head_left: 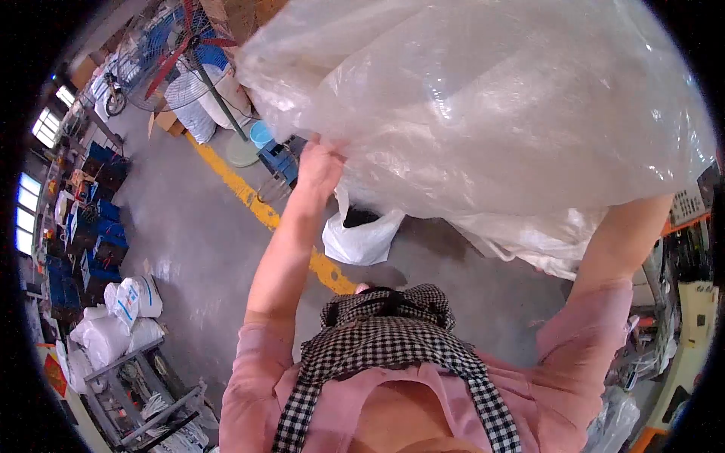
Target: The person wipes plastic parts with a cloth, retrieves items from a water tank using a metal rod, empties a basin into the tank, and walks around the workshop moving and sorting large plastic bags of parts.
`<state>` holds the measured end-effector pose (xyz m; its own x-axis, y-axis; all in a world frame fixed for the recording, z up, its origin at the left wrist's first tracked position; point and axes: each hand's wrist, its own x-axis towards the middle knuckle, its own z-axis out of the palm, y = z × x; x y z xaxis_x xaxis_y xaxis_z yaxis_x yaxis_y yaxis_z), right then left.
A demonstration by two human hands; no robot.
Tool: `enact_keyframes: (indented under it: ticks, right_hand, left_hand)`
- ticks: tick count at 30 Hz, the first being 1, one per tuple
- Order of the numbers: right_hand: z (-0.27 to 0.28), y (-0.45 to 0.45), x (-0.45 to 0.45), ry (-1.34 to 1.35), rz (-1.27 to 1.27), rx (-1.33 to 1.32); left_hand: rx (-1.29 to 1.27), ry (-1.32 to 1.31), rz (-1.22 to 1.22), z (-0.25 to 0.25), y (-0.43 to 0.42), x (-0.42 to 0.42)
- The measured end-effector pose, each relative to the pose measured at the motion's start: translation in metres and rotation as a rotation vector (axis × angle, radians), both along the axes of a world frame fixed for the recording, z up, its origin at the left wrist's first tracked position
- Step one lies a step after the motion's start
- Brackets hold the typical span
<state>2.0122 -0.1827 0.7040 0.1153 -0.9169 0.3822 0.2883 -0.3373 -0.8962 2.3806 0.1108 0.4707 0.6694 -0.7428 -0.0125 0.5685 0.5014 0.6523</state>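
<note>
A large clear plastic bag or sheet (483,106) spreads across the upper right, wrinkled and shiny. At its lower left edge my left hand (321,166) is closed, with the fingers gripping the film. My right forearm reaches up behind the plastic's right side; the film hides that hand and its fingers. Below the plastic, an open white sack (364,243) with dark contents stands on the floor. White woven sacking (536,238) lies under the plastic's lower right part.
A floor fan (189,45) stands at upper left near full sacks (192,106) and a light blue bucket (260,134). A yellow line (234,185) crosses the floor. White bags (117,321) and a metal frame (143,408) are at lower left; machinery (691,325) is at right.
</note>
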Motion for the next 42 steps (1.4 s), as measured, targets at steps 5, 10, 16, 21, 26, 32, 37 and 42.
enact_keyframes:
  ticks: [5, 10, 16, 21, 26, 32, 37, 42]
  right_hand:
    - [-0.081, -0.077, 0.066, -0.015, 0.073, 0.177]
    - [-0.171, -0.177, 0.155, -0.018, 0.183, 0.324]
    - [-0.325, -0.299, 0.25, 0.01, 0.319, 0.53]
    - [-0.455, -0.314, 0.242, 0.027, 0.211, 0.832]
    - [-0.56, -0.256, 0.201, -0.093, 0.263, 1.036]
    - [-0.58, -0.249, 0.284, 0.144, 0.442, 1.271]
    - [-0.561, -0.272, 0.354, 0.25, 0.665, 1.269]
    - [-0.56, -0.265, 0.322, 0.414, 0.679, 1.354]
  left_hand:
    - [0.171, -0.146, 0.175, 0.008, -0.028, 0.054]
    - [0.37, -0.388, 0.232, -0.036, -0.073, 0.099]
    - [0.755, -0.028, 0.119, -0.189, -0.143, 0.156]
    - [1.08, 0.001, 0.102, -0.226, -0.167, 0.15]
    - [1.126, 0.006, 0.181, -0.248, -0.131, 0.107]
    - [1.399, -0.022, 0.334, -0.226, -0.079, 0.011]
    - [1.455, -0.113, 0.401, -0.235, -0.059, -0.049]
    - [1.441, -0.258, 0.44, -0.225, -0.058, -0.083]
